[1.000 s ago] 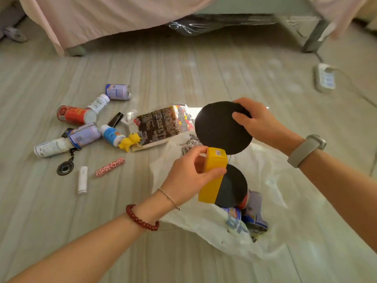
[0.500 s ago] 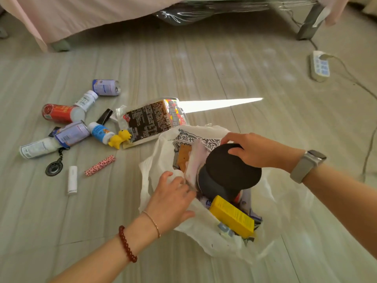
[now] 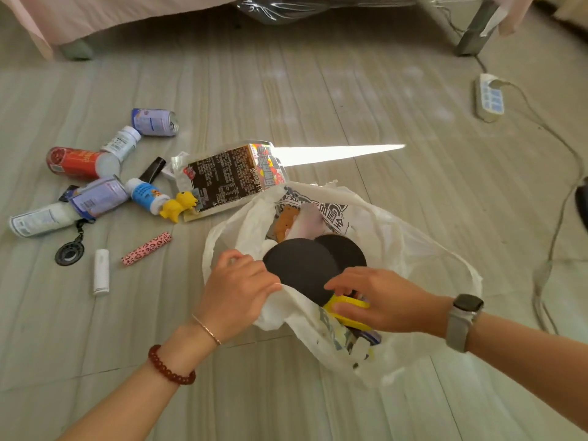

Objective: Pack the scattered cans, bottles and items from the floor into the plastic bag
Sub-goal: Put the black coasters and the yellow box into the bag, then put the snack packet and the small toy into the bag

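A white plastic bag (image 3: 413, 249) lies open on the floor. Inside it are two black discs (image 3: 299, 265), a yellow box (image 3: 346, 305) and other items. My left hand (image 3: 237, 291) grips the bag's near rim beside the front disc. My right hand (image 3: 378, 300) is in the bag's mouth, its fingers curled round the yellow box. To the left on the floor lie a red can (image 3: 76, 163), two purple cans (image 3: 154, 122), white bottles (image 3: 122, 143), a yellow toy (image 3: 179, 209), a snack packet (image 3: 229, 179), a pink leopard tube (image 3: 147, 248) and a white tube (image 3: 101, 271).
A bed with a pink cover (image 3: 105, 14) and metal legs (image 3: 474, 33) runs along the top. A white power strip (image 3: 491, 97) and its cable (image 3: 553, 192) lie on the right. A black keyring (image 3: 70, 253) sits near the cans.
My right hand has let go of the black disc, which now lies in the bag, and has moved down onto the yellow box. My left hand has taken hold of the bag's rim.
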Demonstrator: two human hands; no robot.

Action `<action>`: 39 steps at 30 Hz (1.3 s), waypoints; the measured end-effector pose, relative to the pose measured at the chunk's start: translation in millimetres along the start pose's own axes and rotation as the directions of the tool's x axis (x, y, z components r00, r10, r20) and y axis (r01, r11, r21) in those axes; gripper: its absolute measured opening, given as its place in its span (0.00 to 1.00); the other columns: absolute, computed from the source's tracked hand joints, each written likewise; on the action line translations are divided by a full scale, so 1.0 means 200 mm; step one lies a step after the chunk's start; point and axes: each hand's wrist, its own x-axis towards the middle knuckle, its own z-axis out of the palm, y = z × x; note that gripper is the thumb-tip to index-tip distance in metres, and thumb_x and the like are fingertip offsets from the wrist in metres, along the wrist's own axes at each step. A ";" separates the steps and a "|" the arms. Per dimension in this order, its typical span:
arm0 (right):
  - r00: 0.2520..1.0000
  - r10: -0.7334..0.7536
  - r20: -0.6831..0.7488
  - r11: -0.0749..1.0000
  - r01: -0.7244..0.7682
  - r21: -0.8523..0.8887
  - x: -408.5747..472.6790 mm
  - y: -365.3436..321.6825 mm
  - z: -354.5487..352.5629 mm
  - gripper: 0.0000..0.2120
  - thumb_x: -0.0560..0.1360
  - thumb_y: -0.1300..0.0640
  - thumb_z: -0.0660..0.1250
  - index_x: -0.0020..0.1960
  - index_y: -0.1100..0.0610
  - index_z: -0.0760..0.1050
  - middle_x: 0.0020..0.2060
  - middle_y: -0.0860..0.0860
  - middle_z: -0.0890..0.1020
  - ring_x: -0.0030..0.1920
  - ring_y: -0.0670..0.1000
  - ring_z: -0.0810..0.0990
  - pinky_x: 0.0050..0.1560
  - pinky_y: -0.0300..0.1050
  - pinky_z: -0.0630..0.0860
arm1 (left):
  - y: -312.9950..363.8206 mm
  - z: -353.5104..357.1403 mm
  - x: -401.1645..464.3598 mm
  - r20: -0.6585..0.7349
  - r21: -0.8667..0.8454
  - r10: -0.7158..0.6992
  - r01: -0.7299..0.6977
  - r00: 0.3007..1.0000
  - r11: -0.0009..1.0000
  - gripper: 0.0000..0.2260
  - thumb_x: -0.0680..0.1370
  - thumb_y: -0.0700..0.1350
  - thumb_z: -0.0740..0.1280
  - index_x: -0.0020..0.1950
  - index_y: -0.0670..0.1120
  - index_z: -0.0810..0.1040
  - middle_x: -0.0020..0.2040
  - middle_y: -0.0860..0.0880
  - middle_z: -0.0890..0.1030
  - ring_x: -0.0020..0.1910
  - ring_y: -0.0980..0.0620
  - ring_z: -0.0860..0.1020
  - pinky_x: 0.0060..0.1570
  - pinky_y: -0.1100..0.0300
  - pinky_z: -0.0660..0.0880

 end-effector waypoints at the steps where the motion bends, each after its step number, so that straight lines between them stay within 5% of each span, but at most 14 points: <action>1: 0.999 -0.019 0.047 0.999 0.020 -0.037 -0.03 -0.03 0.05 0.32 0.69 0.31 0.54 0.67 0.48 0.66 0.55 0.46 0.77 0.53 0.45 0.74 0.53 0.39 0.69 | -0.01 0.00 0.01 -0.020 -0.010 -0.054 0.054 0.998 0.998 0.12 0.74 0.49 0.60 0.36 0.50 0.81 0.31 0.53 0.79 0.33 0.52 0.76 0.49 0.58 0.63; 3: 0.995 -0.003 0.098 0.987 0.019 -0.162 -0.05 -0.06 0.14 0.43 0.63 0.24 0.48 0.71 0.48 0.58 0.60 0.46 0.73 0.58 0.47 0.71 0.58 0.41 0.66 | -0.01 0.01 0.04 -0.045 -0.075 -0.139 0.135 0.989 0.988 0.12 0.73 0.49 0.60 0.35 0.50 0.81 0.32 0.53 0.80 0.34 0.53 0.76 0.49 0.59 0.62; 5: 0.995 0.087 0.053 0.980 -0.076 -0.181 -0.04 -0.10 0.22 0.43 0.64 0.26 0.51 0.71 0.49 0.56 0.62 0.46 0.71 0.60 0.49 0.69 0.62 0.44 0.64 | 0.00 0.02 0.06 -0.056 -0.144 -0.181 0.171 0.982 0.975 0.12 0.73 0.50 0.60 0.35 0.50 0.81 0.32 0.54 0.81 0.36 0.57 0.73 0.49 0.60 0.62; 7: 0.991 0.105 -0.083 0.980 -0.117 -0.161 -0.01 -0.14 0.31 0.29 0.70 0.34 0.59 0.64 0.52 0.67 0.56 0.48 0.75 0.55 0.51 0.73 0.56 0.45 0.69 | 0.00 0.01 0.06 -0.053 -0.152 -0.169 0.160 0.984 0.975 0.12 0.73 0.50 0.60 0.35 0.50 0.81 0.32 0.54 0.81 0.37 0.57 0.72 0.49 0.60 0.61; 10: 0.950 0.065 -0.306 0.989 -0.102 -0.105 0.02 -0.20 0.38 0.10 0.71 0.51 0.57 0.39 0.55 0.74 0.34 0.50 0.78 0.35 0.54 0.79 0.31 0.40 0.71 | -0.01 -0.01 0.04 -0.047 -0.122 -0.095 0.089 0.994 0.989 0.12 0.73 0.49 0.60 0.34 0.49 0.79 0.31 0.54 0.80 0.36 0.57 0.70 0.49 0.60 0.62; 12: 0.937 0.108 -0.332 0.989 -0.136 -0.064 -0.02 -0.16 0.32 0.09 0.75 0.56 0.56 0.42 0.57 0.73 0.37 0.53 0.79 0.38 0.57 0.78 0.33 0.43 0.68 | -0.02 -0.03 0.01 -0.057 -0.141 -0.043 0.035 0.997 0.989 0.12 0.74 0.48 0.61 0.34 0.47 0.78 0.29 0.53 0.78 0.36 0.57 0.69 0.48 0.59 0.64; 16: 0.926 -0.071 -0.371 0.997 0.055 -0.053 -0.11 -0.08 0.14 0.05 0.72 0.55 0.56 0.45 0.52 0.70 0.30 0.49 0.80 0.34 0.52 0.73 0.27 0.38 0.66 | 0.01 -0.12 -0.01 -0.117 -0.180 0.018 -0.039 0.993 0.983 0.12 0.74 0.47 0.62 0.32 0.45 0.77 0.28 0.53 0.75 0.33 0.57 0.67 0.44 0.62 0.64; 20: 0.985 -0.173 -0.027 0.984 0.171 -0.058 -0.07 -0.10 0.17 0.10 0.73 0.47 0.50 0.48 0.47 0.67 0.39 0.52 0.81 0.38 0.53 0.76 0.37 0.46 0.70 | -0.02 -0.13 -0.03 0.011 -0.083 0.095 -0.093 0.995 0.992 0.14 0.73 0.50 0.61 0.30 0.47 0.76 0.26 0.54 0.75 0.31 0.55 0.71 0.45 0.60 0.65; 24: 0.962 -0.171 0.215 0.982 0.183 -0.041 0.06 -0.17 0.08 0.11 0.74 0.47 0.64 0.53 0.51 0.74 0.45 0.48 0.81 0.42 0.47 0.75 0.43 0.40 0.69 | -0.08 -0.15 -0.07 0.106 -0.047 0.109 -0.104 0.988 0.993 0.13 0.73 0.52 0.62 0.33 0.49 0.80 0.32 0.53 0.78 0.39 0.52 0.73 0.45 0.60 0.65; 27: 0.971 -0.157 0.179 0.987 0.148 0.065 0.18 -0.23 -0.04 0.14 0.71 0.43 0.66 0.52 0.50 0.74 0.44 0.43 0.80 0.42 0.43 0.76 0.47 0.40 0.74 | -0.14 -0.20 -0.10 0.010 -0.088 0.032 -0.031 0.999 0.996 0.10 0.72 0.51 0.64 0.43 0.49 0.82 0.46 0.49 0.80 0.50 0.52 0.72 0.51 0.58 0.67; 30: 0.985 -0.149 -0.084 0.976 0.160 0.145 0.33 -0.31 -0.13 0.13 0.73 0.43 0.62 0.49 0.51 0.76 0.40 0.42 0.79 0.40 0.42 0.76 0.44 0.41 0.75 | -0.24 -0.25 -0.13 -0.143 -0.118 -0.158 0.142 0.977 0.983 0.13 0.73 0.49 0.62 0.51 0.45 0.80 0.50 0.46 0.79 0.51 0.52 0.72 0.52 0.58 0.68; 34: 0.903 -0.155 -0.401 0.959 0.235 0.158 0.61 -0.47 -0.16 0.09 0.76 0.51 0.60 0.52 0.53 0.76 0.44 0.44 0.78 0.43 0.42 0.75 0.46 0.41 0.75 | -0.53 -0.26 -0.21 -0.226 -0.045 -0.519 0.523 0.825 0.851 0.14 0.73 0.46 0.61 0.54 0.43 0.78 0.50 0.43 0.78 0.50 0.45 0.75 0.49 0.53 0.70; 39: 0.939 -0.157 -0.307 0.983 0.179 0.045 1.07 -0.66 -0.01 0.14 0.77 0.59 0.58 0.61 0.55 0.72 0.55 0.54 0.77 0.55 0.53 0.74 0.56 0.52 0.73 | -0.93 -0.17 -0.39 -0.004 -0.035 -0.922 0.921 0.388 0.387 0.20 0.75 0.45 0.65 0.65 0.40 0.69 0.63 0.36 0.70 0.60 0.36 0.68 0.58 0.45 0.68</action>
